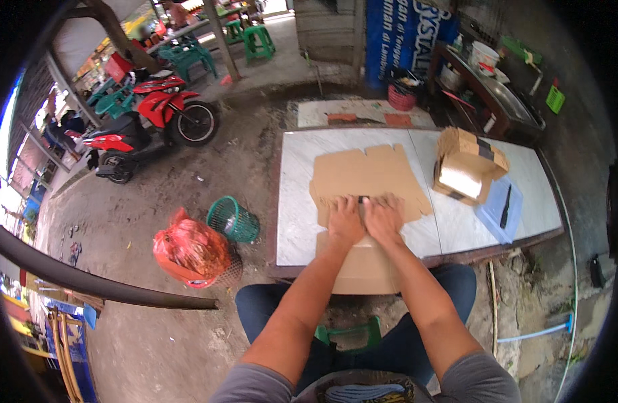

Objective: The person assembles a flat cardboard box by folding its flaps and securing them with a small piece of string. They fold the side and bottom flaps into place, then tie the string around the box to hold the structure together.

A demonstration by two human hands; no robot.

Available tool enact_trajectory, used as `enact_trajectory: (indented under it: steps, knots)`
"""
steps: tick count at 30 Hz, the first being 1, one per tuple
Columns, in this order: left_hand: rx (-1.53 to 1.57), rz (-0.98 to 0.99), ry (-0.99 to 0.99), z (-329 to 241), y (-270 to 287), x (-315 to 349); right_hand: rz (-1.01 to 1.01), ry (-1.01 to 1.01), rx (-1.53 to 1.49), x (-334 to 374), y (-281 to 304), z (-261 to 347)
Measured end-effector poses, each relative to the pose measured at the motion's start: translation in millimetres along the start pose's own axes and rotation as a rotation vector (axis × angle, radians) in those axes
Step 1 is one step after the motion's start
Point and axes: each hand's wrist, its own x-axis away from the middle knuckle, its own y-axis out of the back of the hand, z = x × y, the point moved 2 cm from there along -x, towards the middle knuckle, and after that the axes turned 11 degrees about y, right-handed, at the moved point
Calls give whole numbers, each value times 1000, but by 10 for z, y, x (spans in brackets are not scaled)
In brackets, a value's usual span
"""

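Note:
A flat brown cardboard sheet (366,171) with notched edges lies on the white tabletop. Its near part (362,265) reaches past the front edge toward my lap. My left hand (346,220) presses on the sheet's middle, fingers laid forward over it. Close beside it on the right, my right hand (384,216) also rests on the cardboard, its fingers spread and slightly blurred. A small dark patch (362,199) shows between the fingertips; its kind is unclear. To the right stand folded cardboard boxes (462,171), apart from both hands.
A black knife (506,207) lies on a translucent blue lid or tray (502,218) at the table's right. Left of the table are a green basket (233,219) and a full red plastic bag (190,252). A red motorbike (157,117) and a sink (510,101) stand farther off.

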Motion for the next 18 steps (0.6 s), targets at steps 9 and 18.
enact_trajectory:
  steps: [9,18]
  knots:
    - [70,-104,8,106,-22,7,-61,-20,-62,112,204,-134]
    - [4,-132,7,16,-63,-41,-24,141,64,13,79,-28]
